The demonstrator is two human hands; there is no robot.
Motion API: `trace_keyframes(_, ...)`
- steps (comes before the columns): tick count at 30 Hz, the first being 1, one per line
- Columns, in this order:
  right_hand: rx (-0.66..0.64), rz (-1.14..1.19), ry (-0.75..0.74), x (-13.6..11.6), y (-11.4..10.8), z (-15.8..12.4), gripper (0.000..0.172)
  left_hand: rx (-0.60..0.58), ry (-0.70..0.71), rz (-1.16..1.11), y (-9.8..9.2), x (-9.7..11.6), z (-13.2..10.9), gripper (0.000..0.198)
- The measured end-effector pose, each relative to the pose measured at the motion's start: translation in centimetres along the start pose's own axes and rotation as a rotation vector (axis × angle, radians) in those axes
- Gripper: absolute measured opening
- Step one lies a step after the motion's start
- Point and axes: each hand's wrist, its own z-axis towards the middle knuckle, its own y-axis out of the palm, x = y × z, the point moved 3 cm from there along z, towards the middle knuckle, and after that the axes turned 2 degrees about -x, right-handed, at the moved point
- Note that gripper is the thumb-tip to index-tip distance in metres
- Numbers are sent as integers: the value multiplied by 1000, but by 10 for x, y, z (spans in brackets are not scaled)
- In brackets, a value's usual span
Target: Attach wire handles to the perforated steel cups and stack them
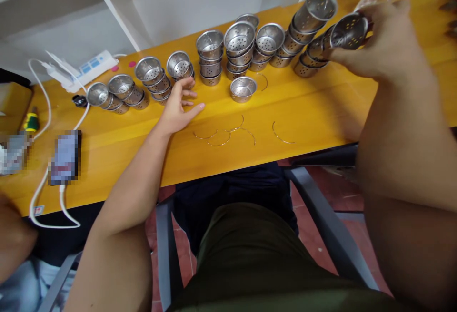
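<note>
My right hand (382,41) is closed round the top perforated metal cup (349,30) of a leaning stack at the right. My left hand (182,107) hovers over the table with its fingers apart and nothing in them, just in front of a cup stack (179,66). One low metal cup (243,89) stands alone near the middle. Several thin curved wires (219,144) lie on the wood in front of it, with another curved wire (283,133) further right. Stacks of the same cups, such as the middle one (210,45), line the back of the table.
On the yellow table (303,107), a white power strip (89,70) with cables sits at the back left. A phone (65,157) on a white cable lies at left, near a green and yellow tool (32,121). Another person's arm (14,236) shows at the lower left.
</note>
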Motion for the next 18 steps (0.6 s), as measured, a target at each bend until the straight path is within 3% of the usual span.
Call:
trace_keyframes(2, -188, 16, -45, -8, -4, -7, 110, -22, -2, 2, -1, -1, 0, 112)
trace_keyframes(4, -260, 34, -108, -14, -8, -13, 128, -44, -7, 3, -2, -1, 0, 112)
trace_keyframes(8, -281, 5, -137, -23, -6, -12, 105, -49, -10, -6, -2, 2, 0, 112)
trace_keyframes(14, -350, -101, -130, -47, -17, -6, 103, -54, -23, -11, -3, 5, -2, 107)
trace_keyframes(18, -431, -258, -145, -58, -26, -1, 81, -79, -26, -20, -4, 3, -1, 108)
